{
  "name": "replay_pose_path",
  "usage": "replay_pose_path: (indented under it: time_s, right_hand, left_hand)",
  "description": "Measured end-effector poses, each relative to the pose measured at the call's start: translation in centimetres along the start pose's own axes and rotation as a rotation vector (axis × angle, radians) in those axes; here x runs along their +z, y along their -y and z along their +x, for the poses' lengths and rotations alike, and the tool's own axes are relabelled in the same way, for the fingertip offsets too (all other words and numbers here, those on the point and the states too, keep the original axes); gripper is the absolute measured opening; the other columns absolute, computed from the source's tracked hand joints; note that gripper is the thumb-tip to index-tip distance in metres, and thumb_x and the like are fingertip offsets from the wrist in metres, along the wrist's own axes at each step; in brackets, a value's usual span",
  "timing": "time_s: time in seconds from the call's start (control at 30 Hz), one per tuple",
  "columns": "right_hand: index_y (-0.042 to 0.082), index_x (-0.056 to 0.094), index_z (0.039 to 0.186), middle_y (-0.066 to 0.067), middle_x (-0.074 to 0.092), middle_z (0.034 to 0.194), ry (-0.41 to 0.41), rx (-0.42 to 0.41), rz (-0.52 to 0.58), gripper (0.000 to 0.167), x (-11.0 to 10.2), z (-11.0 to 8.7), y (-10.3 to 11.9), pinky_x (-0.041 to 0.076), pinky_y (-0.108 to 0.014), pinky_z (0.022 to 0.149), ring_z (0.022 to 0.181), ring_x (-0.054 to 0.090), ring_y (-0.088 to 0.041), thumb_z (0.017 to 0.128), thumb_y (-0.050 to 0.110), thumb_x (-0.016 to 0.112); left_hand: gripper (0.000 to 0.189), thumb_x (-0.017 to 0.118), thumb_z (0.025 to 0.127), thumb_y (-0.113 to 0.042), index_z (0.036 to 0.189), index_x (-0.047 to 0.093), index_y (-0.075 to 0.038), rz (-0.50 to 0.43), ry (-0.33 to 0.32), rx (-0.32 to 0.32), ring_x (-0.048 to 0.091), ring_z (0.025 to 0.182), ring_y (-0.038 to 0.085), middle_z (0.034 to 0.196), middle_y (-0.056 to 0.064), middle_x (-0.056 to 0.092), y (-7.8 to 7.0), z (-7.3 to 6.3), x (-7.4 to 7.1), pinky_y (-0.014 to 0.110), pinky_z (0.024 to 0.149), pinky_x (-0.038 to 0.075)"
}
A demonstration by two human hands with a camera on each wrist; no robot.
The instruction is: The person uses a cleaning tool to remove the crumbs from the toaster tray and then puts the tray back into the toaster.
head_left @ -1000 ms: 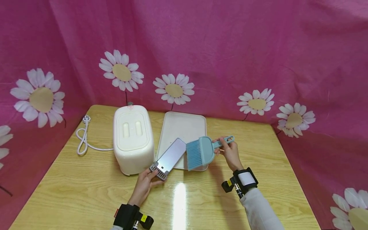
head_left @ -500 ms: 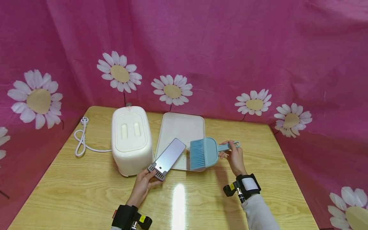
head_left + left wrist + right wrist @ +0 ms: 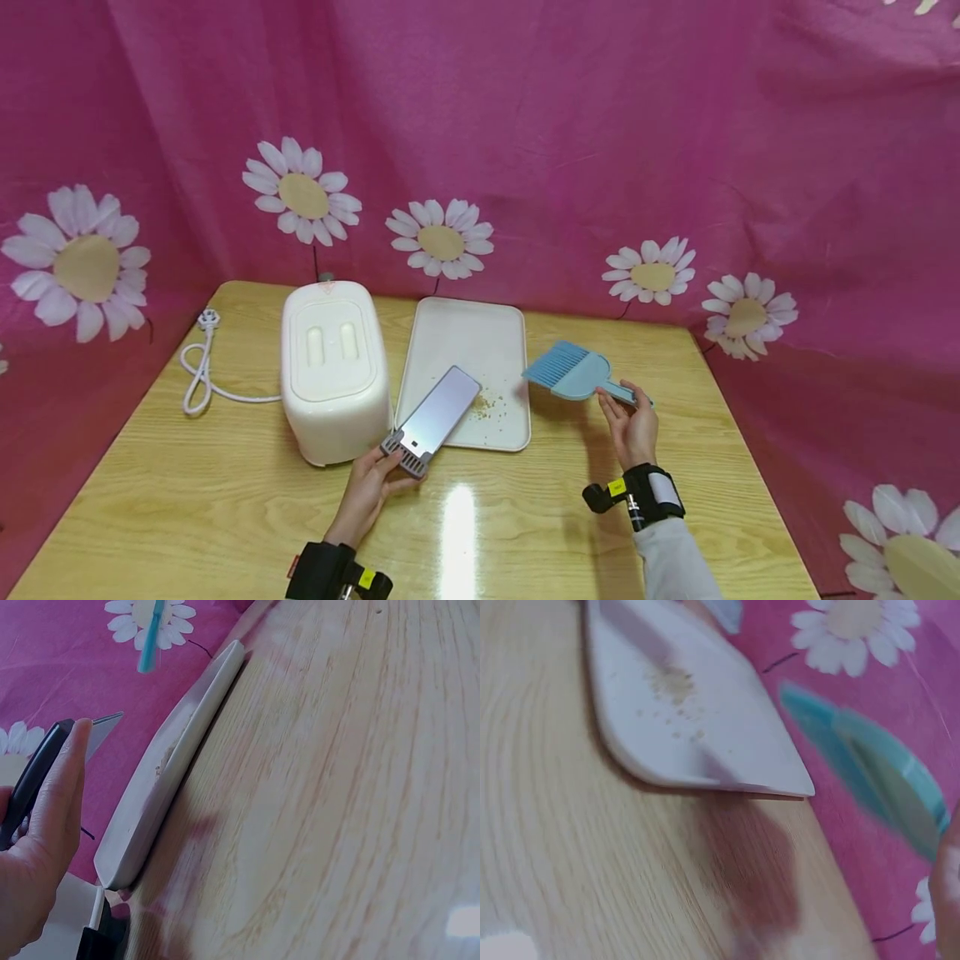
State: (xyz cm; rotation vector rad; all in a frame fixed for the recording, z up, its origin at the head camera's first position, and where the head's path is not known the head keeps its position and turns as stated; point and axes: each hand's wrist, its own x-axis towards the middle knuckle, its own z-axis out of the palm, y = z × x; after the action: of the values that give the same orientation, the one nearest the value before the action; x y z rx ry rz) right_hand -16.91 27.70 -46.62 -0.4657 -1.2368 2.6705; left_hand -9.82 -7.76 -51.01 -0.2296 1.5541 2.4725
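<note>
My left hand (image 3: 364, 493) grips the slotted grey end of a shiny, flat crumb tray (image 3: 444, 407), whose far end reaches over a white rectangular tray (image 3: 467, 327). Pale crumbs (image 3: 484, 407) lie in that white tray, close to the crumb tray's far corner. Off to the right, my right hand (image 3: 633, 427) holds a light-blue hand brush (image 3: 583, 375) by its handle. Its bristles (image 3: 553, 364) point left, past the white tray's right side, and its shadow falls on the table in the right wrist view. A white toaster (image 3: 337, 417) with a covered top stands left of the tray.
The toaster's white cord and plug (image 3: 202, 367) lie coiled at the table's left. Pink flowered cloth (image 3: 555, 133) hangs behind and along both sides of the wooden table (image 3: 247, 500).
The brush has moved right and up, off the white tray, and has turned in my right hand. Crumbs in the tray are now uncovered. My left hand keeps the crumb tray nearly in place.
</note>
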Motion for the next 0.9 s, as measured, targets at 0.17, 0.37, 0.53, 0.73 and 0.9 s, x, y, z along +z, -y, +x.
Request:
replay_pose_path:
  time_s: [0.17, 0.37, 0.53, 0.73, 0.9]
  right_hand:
    - [0.003, 0.032, 0.135, -0.013, 0.052, 0.104, 0.064, 0.007, 0.13, 0.041, -3.5, 2.3, -1.7, 0.046, -0.024, 0.09, 0.098, 0.059, -0.02, 0.096, 0.016, 0.038]
    - [0.009, 0.003, 0.144, -0.013, 0.046, 0.123, 0.016, 0.114, 0.236, 0.052, -2.0, 0.9, -1.5, 0.035, -0.023, 0.1, 0.107, 0.054, -0.017, 0.097, 0.004, 0.025]
    - [0.011, -0.002, 0.143, -0.008, 0.009, 0.148, 0.005, 0.181, 0.223, 0.049, -1.4, 0.6, -2.0, 0.026, -0.022, 0.105, 0.12, 0.041, -0.013, 0.097, 0.005, 0.015]
    - [-0.014, 0.036, 0.126, -0.022, 0.058, 0.108, -0.114, 0.079, -0.477, 0.038, -3.7, 3.3, -4.7, 0.05, -0.027, 0.084, 0.084, 0.064, -0.014, 0.093, 0.004, 0.035]
    - [0.008, 0.056, 0.056, 0.0, 0.046, 0.045, -0.179, -0.301, -1.402, 0.023, -10.5, 9.1, -8.8, 0.034, -0.029, 0.037, 0.042, 0.042, -0.018, 0.078, 0.014, 0.053]
  left_hand:
    - [0.042, 0.037, 0.093, 0.0, 0.129, 0.026, 0.018, 0.014, -0.018, 0.003, 0.057, 0.094, 0.025, 0.126, 0.039, 0.033, 0.0, -0.2, -0.1, 0.038, 0.077, 0.053]
    - [0.042, 0.039, 0.093, -0.001, 0.129, 0.028, 0.017, 0.012, -0.023, -0.007, 0.058, 0.092, 0.024, 0.124, 0.037, 0.037, 0.1, -0.2, 0.0, 0.038, 0.077, 0.053]
    - [0.041, 0.039, 0.093, -0.001, 0.129, 0.03, 0.015, 0.008, -0.027, -0.029, 0.058, 0.092, 0.022, 0.125, 0.035, 0.038, 0.1, -0.2, 0.0, 0.036, 0.077, 0.053]
    - [0.042, 0.04, 0.093, -0.003, 0.13, 0.03, 0.015, 0.02, -0.023, -0.03, 0.058, 0.093, 0.023, 0.125, 0.035, 0.038, 0.1, -0.1, 0.1, 0.037, 0.077, 0.053]
    - [0.041, 0.039, 0.093, -0.001, 0.129, 0.03, 0.016, 0.015, -0.031, -0.026, 0.058, 0.093, 0.024, 0.124, 0.036, 0.038, 0.1, -0.2, 0.2, 0.037, 0.077, 0.053]
